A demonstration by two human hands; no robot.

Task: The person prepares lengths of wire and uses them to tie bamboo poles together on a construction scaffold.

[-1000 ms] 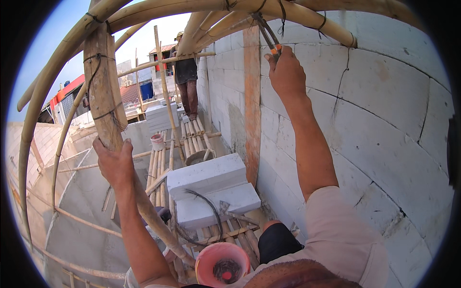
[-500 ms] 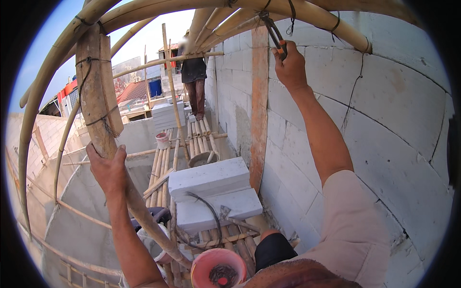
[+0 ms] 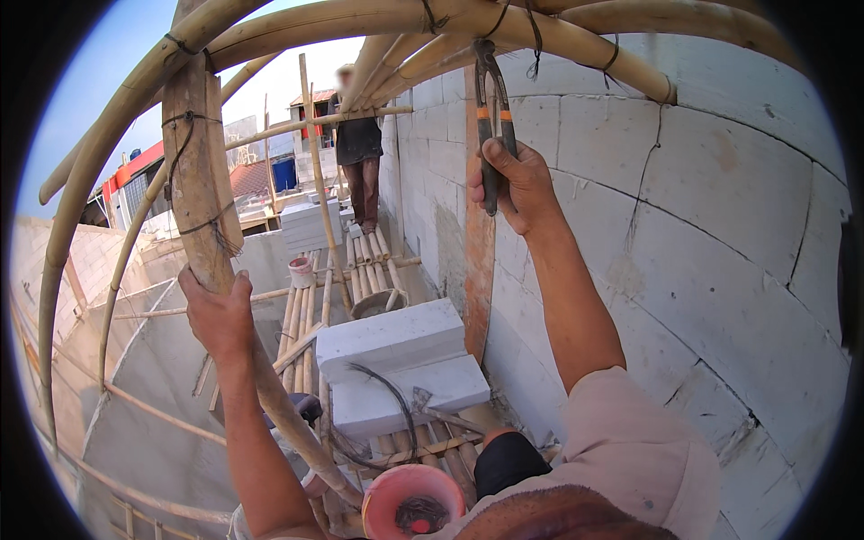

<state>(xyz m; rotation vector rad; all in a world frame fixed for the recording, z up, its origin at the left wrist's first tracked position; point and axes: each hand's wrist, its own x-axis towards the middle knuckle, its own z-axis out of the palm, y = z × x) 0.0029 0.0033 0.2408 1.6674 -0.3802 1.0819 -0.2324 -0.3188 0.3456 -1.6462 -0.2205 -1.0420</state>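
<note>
While the left hand point(image 3: 219, 315) grips the upright pole point(image 3: 281, 396), whose wire ties point(image 3: 191, 116) above that hand look done, the right hand point(image 3: 524, 187) clasps the pincers point(image 3: 489, 171), their jaws raised above it to a wire point(image 3: 497, 20) under the bamboo beam point(image 3: 351, 25). That one seems unfinished; twisting or trimming probably left.

Beyond white blocks point(image 3: 387, 337): basin point(image 3: 378, 304) partly hidden by them; co-worker's head point(image 3: 346, 76) blurred. Above blocks: bite of pincers point(image 3: 483, 114) too small to be made out. Left of blocks: dark object point(image 3: 310, 408) partly covered by wooden pole point(image 3: 287, 411). Nearer than blocks: pink bucket point(image 3: 382, 504) cut off by lower edge.
</note>
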